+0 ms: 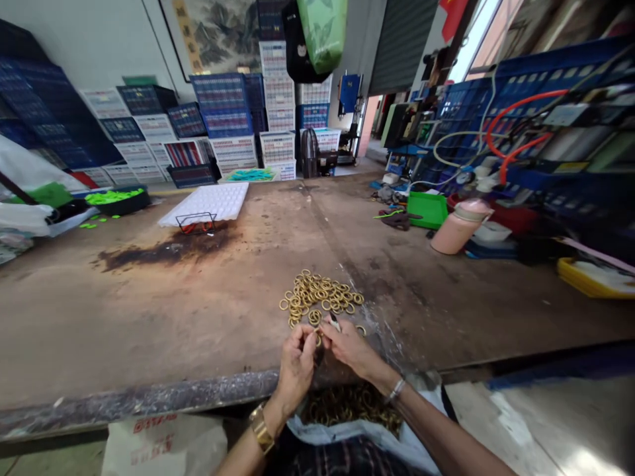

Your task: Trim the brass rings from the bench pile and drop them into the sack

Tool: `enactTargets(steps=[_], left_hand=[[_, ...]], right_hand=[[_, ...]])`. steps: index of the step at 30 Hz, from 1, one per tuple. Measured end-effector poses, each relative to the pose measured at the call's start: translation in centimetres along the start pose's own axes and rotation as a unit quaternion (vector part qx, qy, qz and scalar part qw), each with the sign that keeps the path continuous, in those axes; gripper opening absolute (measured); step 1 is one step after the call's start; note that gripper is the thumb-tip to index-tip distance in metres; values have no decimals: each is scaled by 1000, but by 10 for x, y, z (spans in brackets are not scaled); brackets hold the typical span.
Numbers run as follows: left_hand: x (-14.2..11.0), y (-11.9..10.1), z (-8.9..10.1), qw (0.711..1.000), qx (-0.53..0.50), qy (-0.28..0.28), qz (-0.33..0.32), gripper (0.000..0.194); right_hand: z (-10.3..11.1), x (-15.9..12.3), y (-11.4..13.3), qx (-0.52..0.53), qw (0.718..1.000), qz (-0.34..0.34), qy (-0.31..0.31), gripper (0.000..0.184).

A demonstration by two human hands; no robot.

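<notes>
Both hands meet at the front edge of the workbench. My left hand is closed, with a brass-coloured ring pinched at its fingertips. Close against it, my right hand is closed around a small tool with a pale body and a dark end; its exact kind is unclear. Just beyond the fingers lies a loose pile of similar rings. One single ring rests right of my right hand. Below my forearms, an open pale bag at my lap holds many more rings.
On the wooden workbench stand a white dimpled tray and a black wire stand at back left. To the right are a green tray, a pink bottle and a yellow tray. Stacked crates line the wall.
</notes>
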State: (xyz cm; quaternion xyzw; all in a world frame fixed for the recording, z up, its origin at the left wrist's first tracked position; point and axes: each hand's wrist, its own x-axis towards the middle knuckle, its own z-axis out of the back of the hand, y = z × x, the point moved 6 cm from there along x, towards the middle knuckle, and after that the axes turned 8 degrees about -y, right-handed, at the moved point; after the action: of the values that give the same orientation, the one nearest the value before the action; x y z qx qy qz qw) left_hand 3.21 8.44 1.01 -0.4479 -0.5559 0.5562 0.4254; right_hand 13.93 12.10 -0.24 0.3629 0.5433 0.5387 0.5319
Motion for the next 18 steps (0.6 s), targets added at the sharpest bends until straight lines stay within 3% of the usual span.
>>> enactTargets(steps=[5,11,18], left_hand=[[-3,12,-4,991,-82,58,91,25],[-8,14,-8,984,-122,77,103,28],[-12,13,-9,982,-122,96,107,26]], right_hand=[[2,2,-6,17,1000,14,-17,22],[5,-3,6,-26,996,70,-52,15],[4,-8,12,-34,995,79,-42,17]])
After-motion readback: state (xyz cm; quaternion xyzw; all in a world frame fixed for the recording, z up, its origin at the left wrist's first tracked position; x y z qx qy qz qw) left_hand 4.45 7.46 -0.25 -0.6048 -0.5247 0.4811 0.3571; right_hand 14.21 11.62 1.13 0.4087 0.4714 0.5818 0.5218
